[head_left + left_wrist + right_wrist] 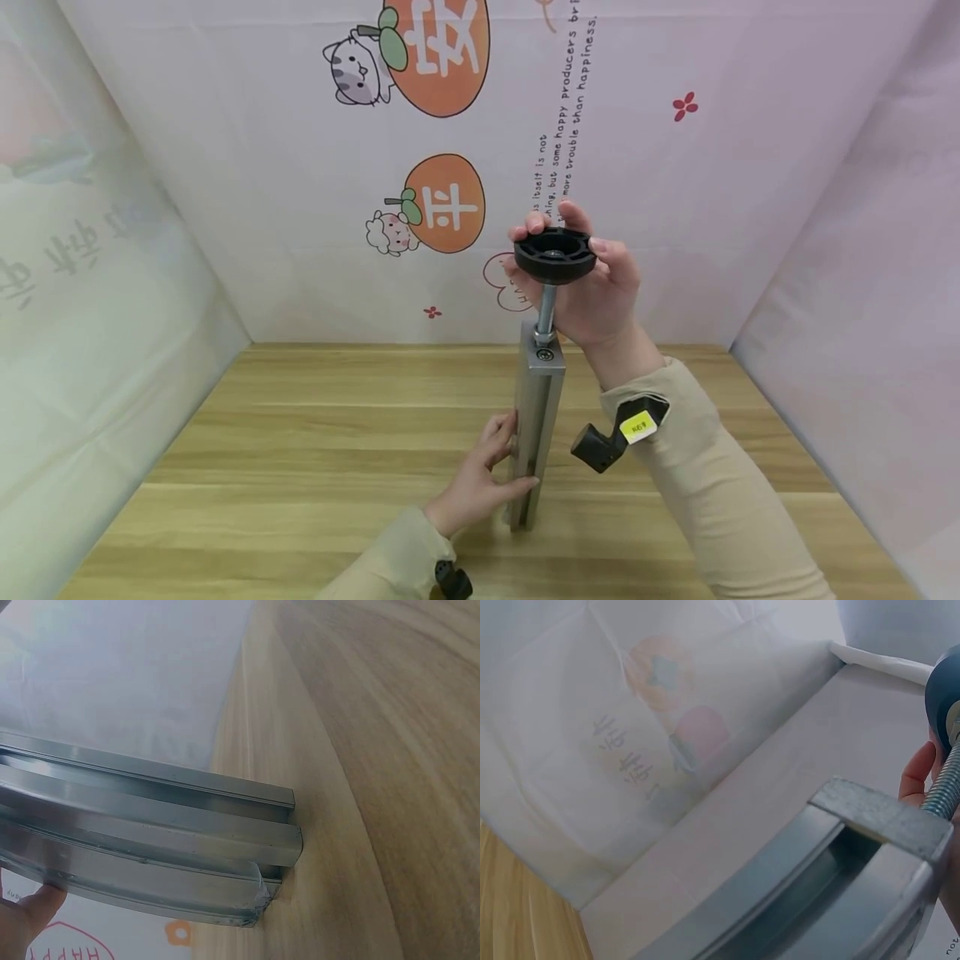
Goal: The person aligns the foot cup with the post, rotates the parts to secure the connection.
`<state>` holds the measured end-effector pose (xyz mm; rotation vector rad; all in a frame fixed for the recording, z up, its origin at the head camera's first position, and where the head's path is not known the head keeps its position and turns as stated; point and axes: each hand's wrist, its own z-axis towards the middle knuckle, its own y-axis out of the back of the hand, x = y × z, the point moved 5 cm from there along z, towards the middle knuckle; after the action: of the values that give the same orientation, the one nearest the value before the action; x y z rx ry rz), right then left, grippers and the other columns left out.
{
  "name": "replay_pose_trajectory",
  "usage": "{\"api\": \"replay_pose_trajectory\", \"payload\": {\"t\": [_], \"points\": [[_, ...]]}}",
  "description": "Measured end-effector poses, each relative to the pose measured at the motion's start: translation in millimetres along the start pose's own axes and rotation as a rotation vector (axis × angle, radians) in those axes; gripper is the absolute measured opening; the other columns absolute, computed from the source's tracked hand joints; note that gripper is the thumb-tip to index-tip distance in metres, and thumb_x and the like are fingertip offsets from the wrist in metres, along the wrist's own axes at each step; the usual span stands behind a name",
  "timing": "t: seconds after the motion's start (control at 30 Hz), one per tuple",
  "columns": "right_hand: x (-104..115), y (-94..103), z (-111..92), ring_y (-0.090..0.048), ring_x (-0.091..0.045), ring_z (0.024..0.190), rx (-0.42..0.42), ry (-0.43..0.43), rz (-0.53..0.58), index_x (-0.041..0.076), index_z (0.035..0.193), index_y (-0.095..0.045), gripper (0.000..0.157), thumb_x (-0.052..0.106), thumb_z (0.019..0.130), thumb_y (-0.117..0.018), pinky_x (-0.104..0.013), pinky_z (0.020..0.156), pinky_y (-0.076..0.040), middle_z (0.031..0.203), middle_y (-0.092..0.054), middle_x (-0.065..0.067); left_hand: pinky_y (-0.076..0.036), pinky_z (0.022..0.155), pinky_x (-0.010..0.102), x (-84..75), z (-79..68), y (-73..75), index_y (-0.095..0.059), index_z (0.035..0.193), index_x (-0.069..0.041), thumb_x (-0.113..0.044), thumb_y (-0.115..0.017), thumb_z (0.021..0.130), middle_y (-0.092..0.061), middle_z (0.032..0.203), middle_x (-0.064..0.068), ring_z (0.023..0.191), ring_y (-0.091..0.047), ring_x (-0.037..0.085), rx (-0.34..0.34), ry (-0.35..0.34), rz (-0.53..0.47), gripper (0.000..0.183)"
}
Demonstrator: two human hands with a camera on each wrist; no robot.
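Note:
An aluminium profile (528, 433) stands upright on the wooden table, and the left wrist view shows its grooved lower end (150, 817) against the wood. My left hand (474, 485) grips the profile low down, thumb on the near side. From the end plate (885, 817) on top rises a threaded rod (547, 308), with a nut (543, 337) at its base. The rod carries a round black levelling foot (555, 270), hollow side up. Around the rim of this foot the fingers and thumb of my right hand (600, 300) are curled; its palm is behind the rod.
The wooden table (337, 433) spreads around the profile. Behind it rises a white printed cloth (600, 167) with orange fruit and lettering. More cloth walls stand at the left (90, 250) and right (862, 275).

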<state>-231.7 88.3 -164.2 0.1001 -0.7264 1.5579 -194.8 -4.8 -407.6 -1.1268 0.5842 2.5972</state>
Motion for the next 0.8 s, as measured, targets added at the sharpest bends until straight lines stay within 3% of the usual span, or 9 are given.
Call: {"api": "replay_pose_trajectory", "payload": {"t": [0.23,0.57,0.8], "points": [[5,-2.3,-1,-0.043,-0.022,0.117,-0.02,0.007,-0.167,0.013,0.116,-0.066,0.035,0.011,0.086,-0.047,-0.036,0.1,-0.04,0.111,-0.05,-0.01,-0.044,0.098,0.034,-1.9,0.8,0.0,-0.011,0.151,-0.033,0.005,-0.069,0.081,-0.033,0.135,0.021,0.122,-0.036,0.007,-0.006,0.022,-0.014,0.099],[13,-5.2,-3,-0.047,-0.025,0.116,-0.061,0.107,-0.521,0.011,0.109,-0.067,0.026,0.01,0.091,-0.048,-0.033,0.097,-0.041,0.108,-0.057,-0.008,-0.046,0.096,0.032,-0.7,0.8,1.3,-0.011,0.152,-0.029,0.006,-0.068,0.081,-0.033,0.135,0.021,0.122,-0.036,0.006,0.0,0.009,-0.025,0.097],[20,-8.7,-6,-0.051,-0.026,0.114,-0.118,0.159,-0.69,0.009,0.101,-0.071,0.018,0.014,0.09,-0.059,-0.033,0.095,-0.043,0.105,-0.062,-0.006,-0.044,0.098,0.032,-2.1,0.8,0.1,-0.01,0.151,-0.033,0.004,-0.068,0.082,-0.033,0.134,0.02,0.122,-0.035,0.005,0.012,0.033,-0.028,0.097]]}}
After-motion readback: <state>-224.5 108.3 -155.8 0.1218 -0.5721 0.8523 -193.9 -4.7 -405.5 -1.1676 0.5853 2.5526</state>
